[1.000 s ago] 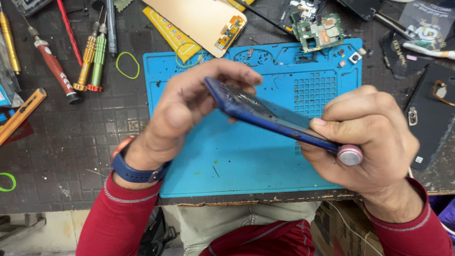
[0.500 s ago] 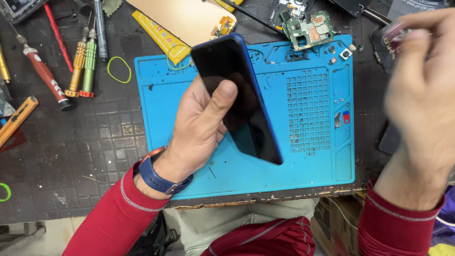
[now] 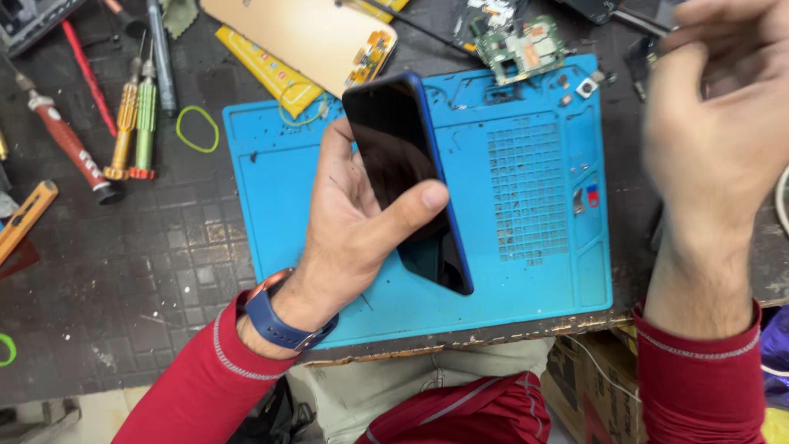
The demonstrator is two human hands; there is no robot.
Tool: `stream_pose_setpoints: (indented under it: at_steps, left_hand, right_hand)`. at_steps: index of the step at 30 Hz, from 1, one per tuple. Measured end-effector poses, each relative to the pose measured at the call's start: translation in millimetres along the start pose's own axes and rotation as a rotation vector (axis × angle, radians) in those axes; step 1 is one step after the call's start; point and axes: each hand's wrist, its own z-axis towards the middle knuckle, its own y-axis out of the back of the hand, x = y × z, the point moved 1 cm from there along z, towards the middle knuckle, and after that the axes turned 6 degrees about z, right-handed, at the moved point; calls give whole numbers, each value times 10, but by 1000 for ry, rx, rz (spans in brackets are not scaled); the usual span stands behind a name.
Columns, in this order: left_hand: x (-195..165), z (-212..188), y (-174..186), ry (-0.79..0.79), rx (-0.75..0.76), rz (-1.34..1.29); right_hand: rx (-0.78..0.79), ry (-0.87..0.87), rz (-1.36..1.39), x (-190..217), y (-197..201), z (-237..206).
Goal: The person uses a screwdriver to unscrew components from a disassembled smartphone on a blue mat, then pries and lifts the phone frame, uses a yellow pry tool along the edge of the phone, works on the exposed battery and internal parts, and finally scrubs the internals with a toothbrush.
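Observation:
My left hand point(image 3: 353, 238) holds a dark phone with a blue frame point(image 3: 403, 164). The phone's black screen faces up and my thumb lies across its lower half. It hovers tilted over the blue work mat point(image 3: 526, 271). My right hand point(image 3: 715, 140) is raised at the right edge of the mat, away from the phone. It is blurred with its fingers curled, and I cannot tell whether anything is in it. A blue watch band sits on my left wrist.
A green circuit board point(image 3: 518, 45) lies at the mat's far edge, and a gold back cover point(image 3: 304, 37) lies beyond the mat. Yellow and green screwdrivers point(image 3: 136, 123), a red-handled one point(image 3: 70, 148) and a green rubber band point(image 3: 197, 129) are at the left. A cardboard box point(image 3: 588, 378) sits below the table edge.
One second ago both hands gripped the phone. My right hand let go and rose to the right, and my left hand turned the phone screen-up.

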Motion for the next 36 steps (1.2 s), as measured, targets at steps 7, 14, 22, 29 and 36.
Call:
stream_pose_setpoints:
  at_steps: [7, 14, 22, 29, 36]
  left_hand:
    - [85, 29, 90, -50, -141, 106]
    - [97, 36, 140, -76, -172, 129]
    - [121, 29, 128, -130, -156, 104]
    - [161, -2, 159, -157, -169, 137]
    - [176, -30, 130, -170, -175, 180]
  right_hand:
    - [707, -314, 546, 942, -375, -72]
    - [831, -440, 543, 911, -467, -189]
    - [882, -528, 570, 839, -487, -169]
    - [811, -631, 619, 786, -524, -233]
    - [757, -651, 575, 788, -554, -280]
